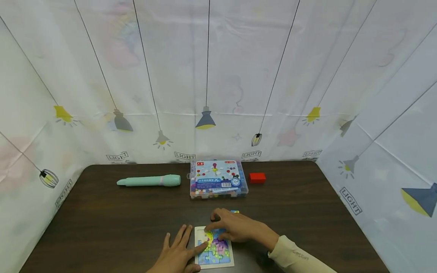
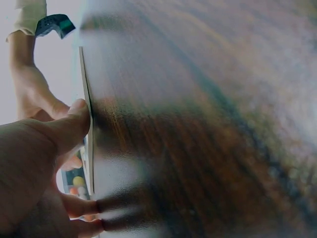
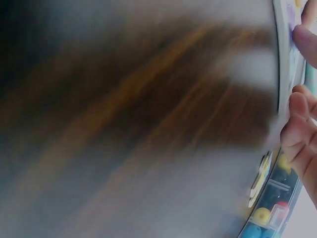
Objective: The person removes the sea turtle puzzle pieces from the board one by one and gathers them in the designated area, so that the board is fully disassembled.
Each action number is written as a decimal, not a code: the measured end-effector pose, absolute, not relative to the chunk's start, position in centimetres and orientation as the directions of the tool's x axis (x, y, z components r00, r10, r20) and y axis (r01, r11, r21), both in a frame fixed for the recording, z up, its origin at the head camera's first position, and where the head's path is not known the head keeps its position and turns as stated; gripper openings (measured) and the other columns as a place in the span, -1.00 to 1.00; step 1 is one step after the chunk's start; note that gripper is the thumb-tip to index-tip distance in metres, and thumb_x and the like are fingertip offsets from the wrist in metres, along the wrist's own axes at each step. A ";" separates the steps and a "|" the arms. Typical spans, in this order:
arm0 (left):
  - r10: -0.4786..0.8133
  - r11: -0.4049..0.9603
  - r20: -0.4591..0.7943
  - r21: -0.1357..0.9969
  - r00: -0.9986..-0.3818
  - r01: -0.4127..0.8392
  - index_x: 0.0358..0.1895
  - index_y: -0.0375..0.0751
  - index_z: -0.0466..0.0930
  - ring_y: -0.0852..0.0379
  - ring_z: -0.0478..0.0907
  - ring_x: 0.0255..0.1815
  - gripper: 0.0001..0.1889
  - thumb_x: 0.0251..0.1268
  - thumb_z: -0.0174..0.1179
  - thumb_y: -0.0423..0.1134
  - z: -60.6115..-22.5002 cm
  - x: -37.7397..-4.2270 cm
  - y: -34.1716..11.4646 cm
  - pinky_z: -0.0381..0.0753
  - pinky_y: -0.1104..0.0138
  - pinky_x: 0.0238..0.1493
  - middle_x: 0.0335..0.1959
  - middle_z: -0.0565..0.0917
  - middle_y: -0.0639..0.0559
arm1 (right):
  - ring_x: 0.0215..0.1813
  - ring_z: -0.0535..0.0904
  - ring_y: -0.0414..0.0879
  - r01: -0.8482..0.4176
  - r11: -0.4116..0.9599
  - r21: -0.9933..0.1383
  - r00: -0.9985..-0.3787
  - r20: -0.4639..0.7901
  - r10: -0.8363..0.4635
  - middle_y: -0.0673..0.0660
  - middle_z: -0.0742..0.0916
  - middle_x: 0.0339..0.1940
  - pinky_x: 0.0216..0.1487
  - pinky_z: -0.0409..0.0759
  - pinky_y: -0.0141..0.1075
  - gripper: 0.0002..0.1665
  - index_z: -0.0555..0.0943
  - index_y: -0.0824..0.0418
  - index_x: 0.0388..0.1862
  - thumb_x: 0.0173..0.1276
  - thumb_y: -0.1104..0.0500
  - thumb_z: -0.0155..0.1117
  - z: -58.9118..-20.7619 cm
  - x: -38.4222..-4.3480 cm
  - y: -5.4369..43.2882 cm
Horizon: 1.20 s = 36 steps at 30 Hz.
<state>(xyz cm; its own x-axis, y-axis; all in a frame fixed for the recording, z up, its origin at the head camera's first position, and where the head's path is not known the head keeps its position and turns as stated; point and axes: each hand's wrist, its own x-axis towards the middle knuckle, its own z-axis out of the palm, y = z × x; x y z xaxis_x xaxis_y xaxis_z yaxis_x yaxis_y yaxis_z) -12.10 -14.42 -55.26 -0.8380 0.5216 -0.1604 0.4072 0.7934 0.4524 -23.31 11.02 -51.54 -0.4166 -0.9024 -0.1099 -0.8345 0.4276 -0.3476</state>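
A small jigsaw puzzle (image 1: 214,258) in a pale frame lies on the dark table, its pieces blue, yellow, green and purple. My left hand (image 1: 177,252) rests at its left side with fingers spread, one finger reaching over the pieces and the thumb by the lower left corner. In the left wrist view that thumb (image 2: 79,111) presses the edge of the frame (image 2: 89,148). From the right, my right hand (image 1: 239,226) reaches over the upper part, index finger extended to the top left and thumb apart from it on the pieces. A loose puzzle piece (image 1: 235,211) lies just behind this hand.
Behind the puzzle stands a clear plastic box (image 1: 218,180) of coloured beads with a printed label. A red block (image 1: 257,178) sits to its right, a mint-green pen-shaped thing (image 1: 150,181) to its left. A patterned white curtain (image 1: 218,76) hangs along the table's far edge.
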 end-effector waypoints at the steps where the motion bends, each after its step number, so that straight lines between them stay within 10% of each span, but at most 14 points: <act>1: 0.522 0.792 -0.160 0.455 -0.838 0.407 0.52 0.38 0.36 -0.47 -0.08 0.59 -0.32 0.33 0.18 0.32 -55.2 -12.1 -14.4 -0.01 -0.63 0.20 0.60 0.05 -0.41 | 0.21 0.50 -0.14 -0.838 0.427 -0.340 -0.412 -0.119 -0.903 0.08 0.53 0.29 0.07 0.61 -0.30 -0.45 0.57 -0.21 0.41 0.48 0.08 0.36 -51.6 -23.4 11.0; 18: 0.516 0.792 -0.173 0.471 -0.839 0.389 0.52 0.37 0.36 -0.47 -0.11 0.60 -0.32 0.34 0.15 0.34 -55.2 -12.0 -14.4 -0.06 -0.63 0.21 0.62 0.03 -0.39 | -0.04 0.46 -0.32 -0.865 0.377 -0.332 -0.346 -0.149 -0.926 -0.04 0.54 0.05 -0.10 0.53 -0.47 -0.55 0.64 -0.13 0.27 0.43 0.14 0.40 -50.8 -24.0 9.8; 36: 0.511 0.799 -0.185 0.462 -0.840 0.384 0.52 0.39 0.36 -0.46 -0.09 0.60 -0.32 0.34 0.19 0.30 -55.0 -12.1 -14.2 -0.05 -0.61 0.24 0.61 0.05 -0.39 | -0.13 0.48 -0.37 -0.798 0.390 -0.460 -0.416 -0.049 -0.908 -0.19 0.69 -0.08 -0.14 0.51 -0.49 -0.76 0.62 -0.04 0.01 0.42 0.18 0.41 -51.1 -23.2 10.0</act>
